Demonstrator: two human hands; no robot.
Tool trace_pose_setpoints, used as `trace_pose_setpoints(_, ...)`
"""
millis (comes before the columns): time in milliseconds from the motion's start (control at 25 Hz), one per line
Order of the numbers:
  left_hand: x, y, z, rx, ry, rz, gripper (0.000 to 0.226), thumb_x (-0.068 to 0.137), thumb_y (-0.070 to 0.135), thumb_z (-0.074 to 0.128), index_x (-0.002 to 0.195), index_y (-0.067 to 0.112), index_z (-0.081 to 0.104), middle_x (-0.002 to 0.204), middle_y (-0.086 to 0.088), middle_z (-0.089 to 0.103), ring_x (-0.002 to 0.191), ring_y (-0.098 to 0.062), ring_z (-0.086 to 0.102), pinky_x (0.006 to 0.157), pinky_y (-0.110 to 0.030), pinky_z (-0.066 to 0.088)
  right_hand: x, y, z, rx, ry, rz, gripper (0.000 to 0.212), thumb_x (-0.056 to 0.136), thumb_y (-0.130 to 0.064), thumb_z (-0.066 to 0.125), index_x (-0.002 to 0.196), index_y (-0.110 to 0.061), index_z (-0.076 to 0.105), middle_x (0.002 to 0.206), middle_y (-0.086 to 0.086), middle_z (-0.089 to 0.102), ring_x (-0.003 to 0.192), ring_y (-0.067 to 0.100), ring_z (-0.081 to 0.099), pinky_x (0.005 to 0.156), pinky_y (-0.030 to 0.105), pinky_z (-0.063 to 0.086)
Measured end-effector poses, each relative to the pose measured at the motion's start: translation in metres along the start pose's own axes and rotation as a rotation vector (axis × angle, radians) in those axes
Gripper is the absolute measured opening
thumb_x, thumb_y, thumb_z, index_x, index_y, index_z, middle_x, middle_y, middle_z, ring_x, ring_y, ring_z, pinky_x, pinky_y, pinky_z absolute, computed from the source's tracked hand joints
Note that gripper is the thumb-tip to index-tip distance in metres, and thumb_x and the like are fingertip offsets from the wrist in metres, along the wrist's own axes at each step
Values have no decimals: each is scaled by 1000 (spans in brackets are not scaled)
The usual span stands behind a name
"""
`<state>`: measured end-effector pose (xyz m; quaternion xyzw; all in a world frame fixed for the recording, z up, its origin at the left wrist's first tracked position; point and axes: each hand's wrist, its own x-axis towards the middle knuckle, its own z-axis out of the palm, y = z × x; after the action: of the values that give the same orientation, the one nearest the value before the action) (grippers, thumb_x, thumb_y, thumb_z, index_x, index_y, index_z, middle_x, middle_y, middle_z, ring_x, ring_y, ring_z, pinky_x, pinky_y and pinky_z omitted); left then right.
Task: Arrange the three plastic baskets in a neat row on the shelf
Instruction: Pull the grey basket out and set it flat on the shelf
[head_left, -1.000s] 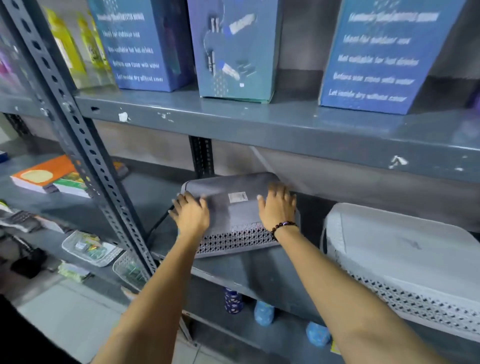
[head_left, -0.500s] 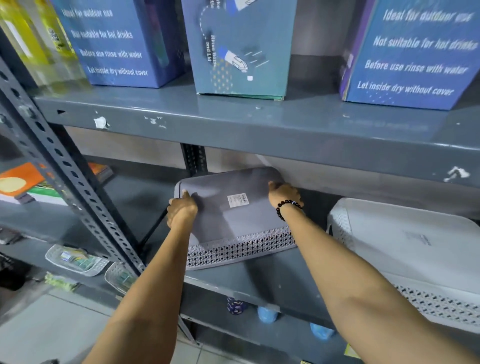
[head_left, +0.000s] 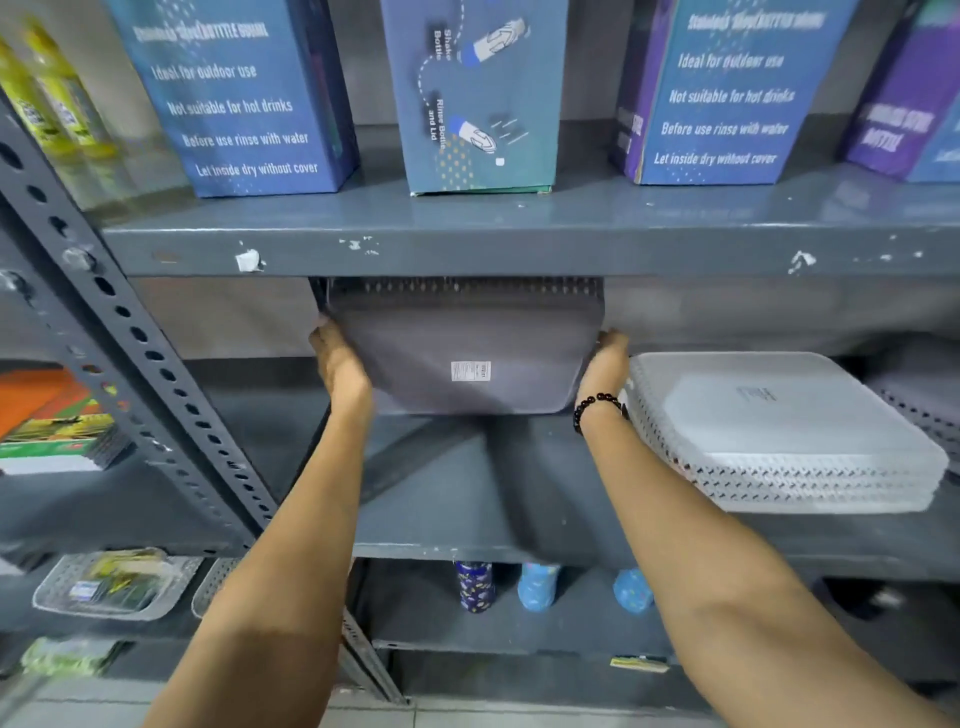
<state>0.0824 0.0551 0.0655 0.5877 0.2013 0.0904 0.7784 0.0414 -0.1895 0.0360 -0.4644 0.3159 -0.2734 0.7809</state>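
While the white basket (head_left: 779, 431) already lies upside down on the shelf (head_left: 467, 525), the grey basket (head_left: 462, 358) is tipped up off it, gripped at its sides by left hand (head_left: 337, 364) and right hand (head_left: 605, 364); a third basket (head_left: 919, 400) peeks in at right, so the row seems unfinished.
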Motion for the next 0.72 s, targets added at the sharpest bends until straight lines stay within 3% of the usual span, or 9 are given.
trace_pose_setpoints(80,-5,-16,-17,-149,-52,-47,52,93,55,31,124,21,57,126,-4,60,114,-21,56,105,-34,42,-6,8,-23,38,-4,32,41,78,-52,47,98,-21,63,108,3,65,104,19,56,89,32,43)
trace_pose_setpoints(160,-18,-30,-39,-211,-96,-116,44,99,45,30,106,18,64,107,-9,68,97,-26,63,93,-36,47,-21,13,-48,46,-29,99,65,69,-67,50,115,-22,60,133,7,57,125,23,50,109,40,36)
trace_pose_setpoints(240,-31,-42,-60,-172,-137,-202,50,98,46,32,123,14,60,107,-15,73,101,-32,67,89,-43,50,-22,24,-68,-40,-97,143,76,75,-70,47,135,-24,48,143,5,46,136,22,39,116,46,26)
trace_pose_setpoints(280,-36,-48,-69,-145,-162,-236,50,97,47,33,124,13,59,103,-10,74,100,-27,69,81,-41,52,-23,27,-75,-104,-137,155,75,78,-67,46,139,-24,44,145,3,44,137,22,38,117,47,25)
trace_pose_setpoints(360,-35,-60,-78,-59,-146,-266,48,97,42,38,127,10,57,104,-3,67,91,-24,67,65,-28,49,-19,39,-85,-315,-157,210,68,78,-61,50,132,-18,52,137,3,53,131,27,47,113,48,33)
trace_pose_setpoints(400,-34,-65,-80,16,-122,-284,45,97,36,40,126,6,57,102,-5,63,78,-22,63,59,-25,46,-23,38,-88,-420,-150,212,56,82,-51,51,121,-11,60,126,8,60,125,31,53,108,46,39)
trace_pose_setpoints(480,-26,-75,-82,216,-57,-301,39,96,26,43,122,2,59,80,-6,61,55,-18,49,48,-26,36,-29,38,-93,-584,-120,188,34,92,-26,47,104,1,64,115,24,64,120,41,54,99,43,46)
trace_pose_setpoints(600,-19,-83,-82,339,11,-302,33,98,16,38,119,2,60,64,-4,46,50,-15,35,47,-29,28,-35,40,-97,-650,-145,159,35,98,-8,39,127,7,51,137,26,50,128,40,46,110,45,35)
trace_pose_setpoints(720,-23,-82,-81,327,12,-253,29,97,9,36,98,11,65,81,-10,56,54,-14,39,54,-30,34,-36,39,-96,-687,-174,119,38,98,-8,36,135,-3,48,136,12,52,125,29,49,107,34,37)
